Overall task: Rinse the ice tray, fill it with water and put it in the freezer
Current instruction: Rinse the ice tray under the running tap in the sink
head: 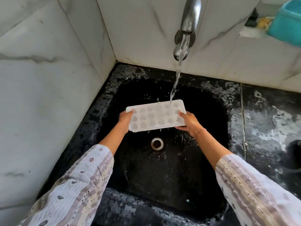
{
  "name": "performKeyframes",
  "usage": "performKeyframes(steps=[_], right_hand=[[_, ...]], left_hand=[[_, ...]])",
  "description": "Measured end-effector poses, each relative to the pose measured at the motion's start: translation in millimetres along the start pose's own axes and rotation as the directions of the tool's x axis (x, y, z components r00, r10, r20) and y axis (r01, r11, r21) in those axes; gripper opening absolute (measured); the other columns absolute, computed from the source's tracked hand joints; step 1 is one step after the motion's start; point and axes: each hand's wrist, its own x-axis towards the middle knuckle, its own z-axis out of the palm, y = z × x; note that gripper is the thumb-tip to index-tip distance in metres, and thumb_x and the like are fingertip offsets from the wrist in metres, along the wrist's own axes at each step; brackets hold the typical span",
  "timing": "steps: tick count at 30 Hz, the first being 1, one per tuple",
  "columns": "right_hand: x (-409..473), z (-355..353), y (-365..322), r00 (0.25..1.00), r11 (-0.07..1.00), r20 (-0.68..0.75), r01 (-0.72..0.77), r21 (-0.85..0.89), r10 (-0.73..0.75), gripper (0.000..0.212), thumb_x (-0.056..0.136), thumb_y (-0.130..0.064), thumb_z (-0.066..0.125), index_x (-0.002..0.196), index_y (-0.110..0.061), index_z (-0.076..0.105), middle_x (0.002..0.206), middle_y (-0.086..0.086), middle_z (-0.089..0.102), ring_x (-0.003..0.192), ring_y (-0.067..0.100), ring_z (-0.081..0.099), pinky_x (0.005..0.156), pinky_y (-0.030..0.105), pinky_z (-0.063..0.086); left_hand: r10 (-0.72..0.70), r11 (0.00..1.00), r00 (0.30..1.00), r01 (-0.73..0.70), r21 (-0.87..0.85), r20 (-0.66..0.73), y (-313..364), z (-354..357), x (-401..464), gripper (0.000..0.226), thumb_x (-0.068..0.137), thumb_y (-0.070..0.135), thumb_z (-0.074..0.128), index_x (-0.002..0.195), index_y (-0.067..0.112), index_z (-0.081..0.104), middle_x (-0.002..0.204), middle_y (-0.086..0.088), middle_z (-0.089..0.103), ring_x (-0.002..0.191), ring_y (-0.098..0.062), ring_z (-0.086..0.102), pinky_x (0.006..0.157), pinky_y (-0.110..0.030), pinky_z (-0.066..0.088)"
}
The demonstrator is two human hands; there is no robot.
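Reaching forward from pale patterned sleeves [78,181], both forearms stretch out over the black stone sink [162,201], whose white-ringed drain [157,143] lies just beneath them. The left hand [125,119] grips the left end of the white rectangular plastic ice tray [156,117], thumb hooked over the rim and fingers hidden underneath. The right hand [189,122], a thin bracelet [200,131] at its wrist, clamps the right end, thumb lying on top and fingers curled below. Held between them above the basin, the tray faces cavities-up, roughly level. A stream of water [176,77] from the metal wall tap [187,28] strikes its far right edge. Beyond, on a ledge in the white marble-tiled wall [48,79], sits a turquoise plastic tub [286,23].
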Motion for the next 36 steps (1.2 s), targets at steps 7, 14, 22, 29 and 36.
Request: performKeyframes(steps=[7, 14, 22, 29, 36], right_hand=[[0.6, -19.0, 2.4, 0.991, 0.999, -0.126, 0.040, -0.007, -0.041, 0.027, 0.097, -0.024, 0.048, 0.121, -0.012, 0.052, 0.089, -0.001, 0.061, 0.075, 0.010, 0.058, 0.056, 0.026, 0.047], [-18.8, -71.5, 9.1, 0.989, 0.992, -0.144, 0.022, -0.124, -0.040, 0.033, 0.087, 0.000, 0.049, 0.119, -0.006, 0.057, 0.105, 0.012, 0.063, 0.083, 0.026, 0.062, 0.059, 0.030, 0.051], [-61.3, -70.7, 55.5, 0.994, 0.996, 0.085, -0.060, -0.060, 0.065, 0.027, 0.090, -0.016, 0.041, 0.110, -0.024, 0.058, 0.101, -0.001, 0.064, 0.095, 0.018, 0.055, 0.090, 0.043, 0.038], [-76.7, -53.4, 61.9, 0.997, 0.906, 0.079, -0.039, 0.422, 0.007, 0.043, 0.091, -0.036, 0.038, 0.109, -0.009, 0.066, 0.093, 0.003, 0.070, 0.078, 0.013, 0.057, 0.065, 0.021, 0.043], [-89.0, -40.5, 37.4, 0.995, 0.855, -0.083, 0.084, 0.512, -0.048, 0.067, 0.089, 0.010, 0.043, 0.147, -0.003, 0.013, 0.107, 0.016, 0.051, 0.084, 0.017, 0.057, 0.061, 0.027, 0.051]], left_hand=[[-0.037, 0.994, 0.999, 0.034, 0.105, 0.032, -15.5, 24.6, -3.2, 0.045, 0.096, 0.023, 0.052, 0.136, 0.003, 0.045, 0.133, -0.017, 0.055, 0.117, -0.034, 0.057, 0.094, -0.044, 0.051], [-0.107, 0.994, 0.978, 0.110, -0.002, 0.181, -19.2, 61.2, -16.9, 0.034, 0.090, 0.009, 0.051, 0.123, 0.002, 0.056, 0.117, -0.018, 0.062, 0.107, -0.037, 0.062, 0.091, -0.048, 0.052], [-0.099, 0.943, 0.969, 0.164, -0.290, 0.226, -42.5, 27.2, -46.4, 0.030, 0.088, 0.029, 0.046, 0.064, 0.012, 0.053, 0.064, -0.006, 0.062, 0.065, -0.023, 0.057, 0.062, -0.030, 0.044], [0.103, 0.900, 0.946, 0.043, -0.435, 0.306, -30.0, -5.0, -71.9, 0.032, 0.089, -0.004, 0.031, 0.085, 0.012, 0.058, 0.100, -0.004, 0.054, 0.094, -0.015, 0.053, 0.077, -0.025, 0.042], [0.046, 0.886, 0.931, 0.129, -0.445, 0.361, -30.7, -33.8, -88.3, 0.041, 0.088, -0.007, 0.029, 0.122, 0.003, 0.050, 0.109, -0.012, 0.050, 0.095, -0.023, 0.054, 0.069, -0.028, 0.044]])
